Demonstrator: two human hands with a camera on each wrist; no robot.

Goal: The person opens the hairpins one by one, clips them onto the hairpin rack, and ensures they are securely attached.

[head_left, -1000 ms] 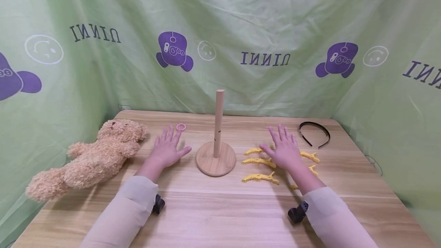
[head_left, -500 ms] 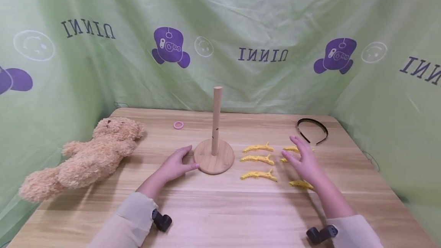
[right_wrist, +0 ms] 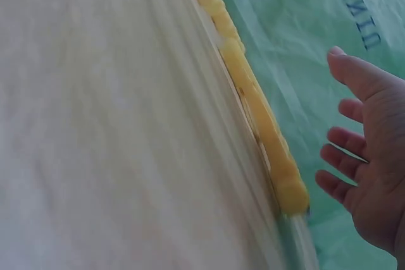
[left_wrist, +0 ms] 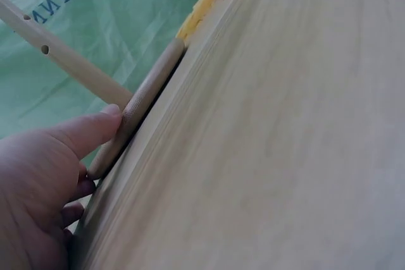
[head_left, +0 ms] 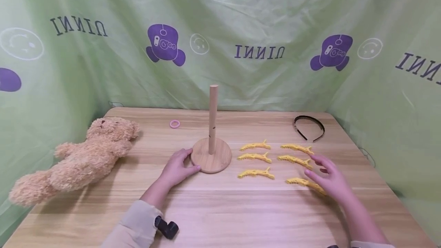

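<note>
My left hand (head_left: 176,170) grips the left edge of the round base of a wooden stand (head_left: 213,165), whose post rises upright. In the left wrist view the thumb of that hand (left_wrist: 39,175) lies at the rim of the base (left_wrist: 152,83), with the other fingers partly hidden beyond it. Over on the right, my right hand (head_left: 332,181) hovers with fingers spread and nothing held. It is beside a front yellow hair clip (head_left: 299,181), partly covering its right end. In the right wrist view the fingers of this hand (right_wrist: 380,150) are apart from the yellow clips (right_wrist: 259,115).
More yellow hair clips (head_left: 255,173) lie in two columns right of the stand. A black headband (head_left: 323,128) sits at the back right, a pink ring (head_left: 174,124) at the back left. A plush bear (head_left: 86,160) lies along the left side of the table (head_left: 227,213). Green cloth (head_left: 220,10) hangs around.
Both hands were spread flat over the table. My left hand has moved to the stand's base and taken its edge; my right has drawn right and nearer, uncovering the clips.
</note>
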